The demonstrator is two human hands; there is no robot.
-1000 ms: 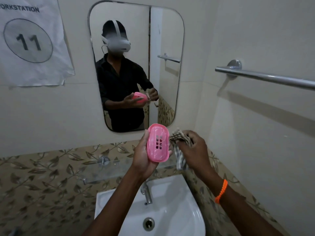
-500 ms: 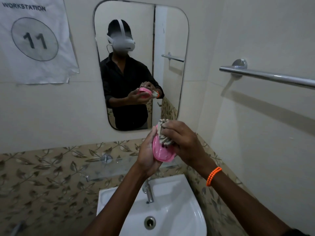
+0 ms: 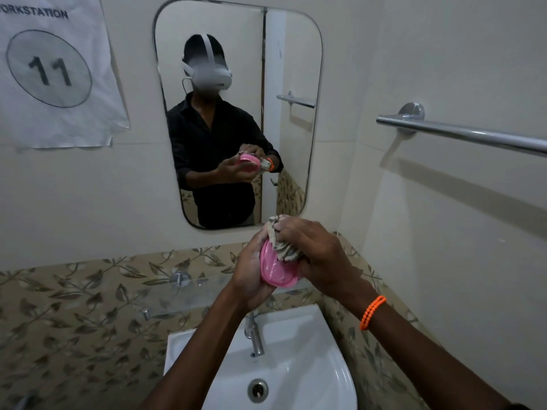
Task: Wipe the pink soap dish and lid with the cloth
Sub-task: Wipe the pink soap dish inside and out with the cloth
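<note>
The left hand (image 3: 251,270) cups the pink soap dish (image 3: 276,269) from behind; the right hand (image 3: 316,255) clenches the cloth (image 3: 281,247), pressing it into the dish above the white sink (image 3: 307,371), tap (image 3: 255,335) below, mirror (image 3: 236,113) behind.

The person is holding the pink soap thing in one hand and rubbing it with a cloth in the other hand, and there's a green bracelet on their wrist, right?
Almost. The bracelet is orange, not green; the head view shows it on the right wrist. The rest is right: the left hand holds the pink soap dish piece, and the right hand rubs it with the cloth.
</note>
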